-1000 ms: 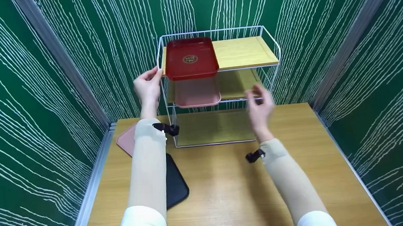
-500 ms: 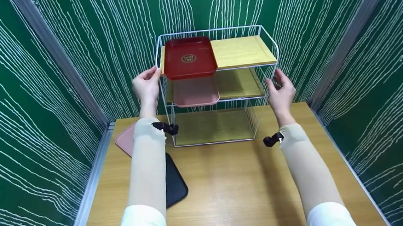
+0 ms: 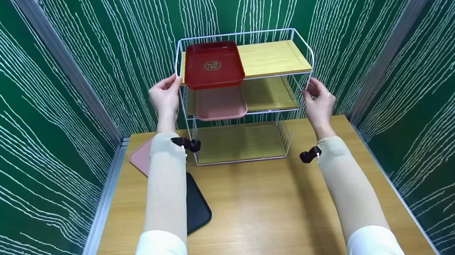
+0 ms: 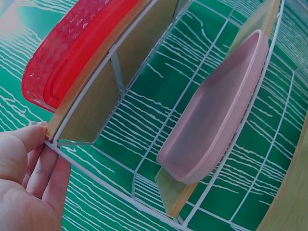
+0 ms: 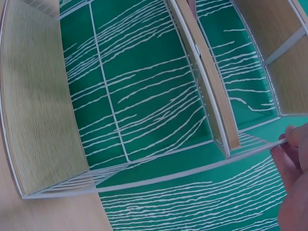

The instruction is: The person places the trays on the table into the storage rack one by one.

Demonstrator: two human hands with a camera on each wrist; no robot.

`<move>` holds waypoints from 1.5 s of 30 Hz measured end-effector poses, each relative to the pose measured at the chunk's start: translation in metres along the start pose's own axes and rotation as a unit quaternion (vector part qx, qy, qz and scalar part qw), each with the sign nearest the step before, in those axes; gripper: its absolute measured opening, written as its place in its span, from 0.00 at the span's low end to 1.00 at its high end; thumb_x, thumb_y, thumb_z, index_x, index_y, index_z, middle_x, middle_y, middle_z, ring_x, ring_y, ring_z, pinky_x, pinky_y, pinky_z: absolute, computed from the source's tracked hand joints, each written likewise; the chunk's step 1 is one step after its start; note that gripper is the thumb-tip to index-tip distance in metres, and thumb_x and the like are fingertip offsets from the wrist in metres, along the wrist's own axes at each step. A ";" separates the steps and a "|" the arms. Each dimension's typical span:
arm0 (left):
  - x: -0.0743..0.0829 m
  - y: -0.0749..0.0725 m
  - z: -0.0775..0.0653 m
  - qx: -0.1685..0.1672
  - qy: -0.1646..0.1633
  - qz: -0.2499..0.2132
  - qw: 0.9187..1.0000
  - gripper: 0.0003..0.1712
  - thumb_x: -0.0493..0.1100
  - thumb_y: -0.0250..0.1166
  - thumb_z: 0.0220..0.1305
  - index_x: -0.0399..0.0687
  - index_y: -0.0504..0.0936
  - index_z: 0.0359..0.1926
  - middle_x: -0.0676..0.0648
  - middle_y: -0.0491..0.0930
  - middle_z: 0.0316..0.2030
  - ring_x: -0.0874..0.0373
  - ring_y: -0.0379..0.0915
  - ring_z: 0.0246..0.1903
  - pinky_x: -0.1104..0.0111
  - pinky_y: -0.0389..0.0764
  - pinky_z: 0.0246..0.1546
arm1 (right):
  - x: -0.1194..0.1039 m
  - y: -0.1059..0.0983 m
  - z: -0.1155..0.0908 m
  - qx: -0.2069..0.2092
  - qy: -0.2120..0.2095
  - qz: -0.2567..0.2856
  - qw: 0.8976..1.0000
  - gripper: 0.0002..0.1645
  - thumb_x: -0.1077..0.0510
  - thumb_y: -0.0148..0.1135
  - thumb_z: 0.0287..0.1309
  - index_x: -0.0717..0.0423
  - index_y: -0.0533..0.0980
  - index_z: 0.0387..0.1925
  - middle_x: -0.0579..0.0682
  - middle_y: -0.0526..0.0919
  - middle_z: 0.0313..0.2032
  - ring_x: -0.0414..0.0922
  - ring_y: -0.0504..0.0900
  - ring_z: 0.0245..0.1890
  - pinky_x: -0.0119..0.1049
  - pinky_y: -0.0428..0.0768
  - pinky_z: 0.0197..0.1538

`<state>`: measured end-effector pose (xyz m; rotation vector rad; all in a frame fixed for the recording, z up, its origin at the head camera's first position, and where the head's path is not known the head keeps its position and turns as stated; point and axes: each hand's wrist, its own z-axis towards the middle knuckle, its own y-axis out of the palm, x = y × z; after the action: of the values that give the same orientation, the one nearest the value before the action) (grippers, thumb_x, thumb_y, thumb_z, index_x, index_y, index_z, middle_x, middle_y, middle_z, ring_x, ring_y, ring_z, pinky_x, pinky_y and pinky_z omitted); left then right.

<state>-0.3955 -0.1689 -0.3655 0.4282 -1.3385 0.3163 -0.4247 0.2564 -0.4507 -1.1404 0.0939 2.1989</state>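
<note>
A white wire rack (image 3: 250, 160) with three wooden shelves stands at the back of the table. My left hand (image 3: 164, 98) pinches its left front post at the top shelf's corner, also seen in the left wrist view, where thumb and fingers (image 4: 45, 171) close round the wire. On the opposite side my right hand (image 3: 319, 99) grips the right front post between the top and middle shelves. A red tray (image 3: 213, 74) with a gold emblem lies on the left of the top shelf (image 3: 274, 58). Below it, a pink tray (image 3: 221, 104) sits on the middle shelf (image 3: 271, 94).
Another pink tray (image 3: 140, 158) lies on the wooden table (image 3: 257, 209), left of the rack. A black tray (image 3: 196, 207) lies nearer, partly hidden under the left forearm. Green walls with white streaks (image 3: 386, 52) enclose the table behind and at both sides.
My right hand has moved right and up from in front of the middle shelf to the right post and now holds it. The left hand has kept its hold on the left post.
</note>
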 end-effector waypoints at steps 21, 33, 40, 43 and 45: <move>-0.003 -0.008 0.002 -0.011 0.013 -0.001 1.000 0.15 0.43 0.75 0.70 0.47 0.91 0.56 0.48 0.89 0.52 0.55 0.84 0.52 0.70 0.84 0.55 | -0.003 -0.003 0.000 -0.054 0.032 -0.033 0.997 0.18 0.68 0.65 0.72 0.61 0.78 0.60 0.60 0.88 0.48 0.49 0.85 0.46 0.34 0.80 0.50; -0.007 -0.026 -0.005 -0.148 0.065 -0.053 0.986 0.31 0.39 0.73 0.71 0.43 0.78 0.73 0.44 0.81 0.67 0.54 0.77 0.67 0.70 0.77 0.66 | -0.003 -0.008 0.003 -0.052 0.040 -0.037 0.997 0.17 0.67 0.65 0.71 0.58 0.79 0.59 0.57 0.89 0.46 0.46 0.85 0.44 0.32 0.79 0.49; -0.037 -0.057 -0.039 -0.181 0.089 -0.021 0.979 0.30 0.39 0.73 0.72 0.38 0.78 0.72 0.39 0.79 0.68 0.50 0.76 0.68 0.65 0.76 0.68 | -0.003 -0.006 0.002 -0.045 0.049 -0.039 0.997 0.17 0.67 0.65 0.71 0.59 0.79 0.59 0.59 0.89 0.47 0.47 0.86 0.46 0.33 0.80 0.51; -0.064 -0.080 -0.052 -0.180 0.081 0.019 0.980 0.27 0.39 0.74 0.71 0.36 0.81 0.68 0.37 0.82 0.63 0.48 0.79 0.63 0.63 0.79 0.65 | -0.004 -0.005 0.001 -0.046 0.053 -0.040 0.997 0.17 0.67 0.65 0.71 0.59 0.78 0.59 0.59 0.89 0.48 0.48 0.86 0.47 0.34 0.81 0.52; -0.087 -0.099 -0.062 -0.178 0.076 0.055 0.980 0.25 0.39 0.74 0.71 0.35 0.83 0.65 0.37 0.84 0.61 0.47 0.80 0.61 0.63 0.80 0.63 | -0.004 -0.004 0.000 -0.046 0.053 -0.038 0.997 0.18 0.67 0.65 0.71 0.59 0.78 0.59 0.59 0.88 0.48 0.48 0.86 0.47 0.34 0.81 0.52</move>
<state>-0.3149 -0.2247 -0.4725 0.0293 -1.2392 0.1902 -0.4209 0.2576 -0.4468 -1.2898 -0.0063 2.0936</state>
